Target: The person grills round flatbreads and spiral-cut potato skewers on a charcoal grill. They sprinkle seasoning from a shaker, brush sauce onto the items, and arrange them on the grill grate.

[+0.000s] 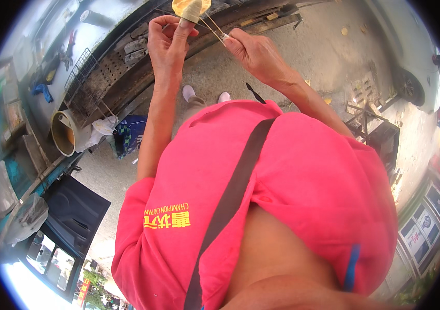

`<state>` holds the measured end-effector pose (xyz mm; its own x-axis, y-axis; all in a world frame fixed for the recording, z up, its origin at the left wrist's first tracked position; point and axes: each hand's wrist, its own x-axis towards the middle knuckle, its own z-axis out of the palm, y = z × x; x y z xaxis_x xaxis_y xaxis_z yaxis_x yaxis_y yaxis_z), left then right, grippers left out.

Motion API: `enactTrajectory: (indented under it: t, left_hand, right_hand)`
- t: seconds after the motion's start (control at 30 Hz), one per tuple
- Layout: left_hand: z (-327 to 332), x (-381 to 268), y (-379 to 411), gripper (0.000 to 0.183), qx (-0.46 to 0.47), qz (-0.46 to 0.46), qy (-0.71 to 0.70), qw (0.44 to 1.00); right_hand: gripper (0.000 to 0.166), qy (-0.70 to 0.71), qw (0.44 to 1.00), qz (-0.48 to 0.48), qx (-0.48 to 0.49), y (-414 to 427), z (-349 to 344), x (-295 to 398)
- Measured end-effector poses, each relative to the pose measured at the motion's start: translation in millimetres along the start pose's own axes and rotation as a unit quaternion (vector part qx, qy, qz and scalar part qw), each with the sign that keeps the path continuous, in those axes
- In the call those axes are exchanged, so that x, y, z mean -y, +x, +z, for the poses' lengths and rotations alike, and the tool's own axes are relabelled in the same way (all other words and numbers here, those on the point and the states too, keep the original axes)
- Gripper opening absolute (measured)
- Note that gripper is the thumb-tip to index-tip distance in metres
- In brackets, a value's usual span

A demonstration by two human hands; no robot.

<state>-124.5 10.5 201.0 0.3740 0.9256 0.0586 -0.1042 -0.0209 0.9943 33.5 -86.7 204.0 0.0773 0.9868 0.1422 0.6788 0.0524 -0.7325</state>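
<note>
At the top of the head view, my left hand [171, 44] has its thumb and fingers on a round, flat yellow thing [180, 5], cut off by the picture's edge; a pale brown covering or piece lies over its front by the thumb. What the thing is cannot be told. To the right, my right hand [256, 54] grips thin pale sticks [214, 29] near their lower ends, where something whitish shows at the fingertips. The sticks slant up left to the round thing.
Below the hands runs a long dark metal trough [107, 73] with grey blocks [135, 51] and a wire rack [81, 71]. A round bucket [63, 133], a patterned bag [130, 133] and an open vehicle door [74, 209] are at left. A metal stand [382, 135] and a parked car [413, 58] are at right.
</note>
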Motion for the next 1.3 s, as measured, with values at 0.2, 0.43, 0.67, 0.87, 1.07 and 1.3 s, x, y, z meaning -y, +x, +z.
enactTrajectory:
  t: [0.2, 0.43, 0.67, 0.87, 1.07, 1.3]
  left_hand:
    - [5.0, 5.7, -10.3, 0.018, 0.05, -0.023, 0.016, 0.998]
    - [-1.3, 4.6, -8.4, 0.02, 0.022, -0.059, -0.059, 0.996]
    - [-9.3, -2.6, -3.6, 0.021, -0.026, -0.033, -0.037, 0.998]
    - [-3.1, 2.7, -12.7, 0.021, 0.019, 0.019, 0.015, 1.0]
    - [-10.9, -1.2, -14.7, 0.019, 0.047, -0.083, -0.049, 0.994]
    - [-16.0, -0.1, -10.5, 0.025, 0.018, -0.041, 0.029, 0.999]
  right_hand:
    - [0.031, 0.006, 1.0, -0.023, -0.007, 9.5, 4.7, 4.8]
    - [0.03, 0.003, 1.0, 0.0, 0.007, 2.5, 5.6, 2.4]
    - [0.03, 0.016, 1.0, 0.009, 0.01, -4.0, 8.0, 2.8]
    - [0.031, 0.019, 0.999, -0.024, -0.01, 8.0, 13.9, 12.5]
    - [0.031, 0.014, 1.0, -0.015, -0.001, 1.5, 15.0, 10.7]
    - [0.031, 0.018, 1.0, 0.007, 0.003, -5.1, 15.8, 6.8]
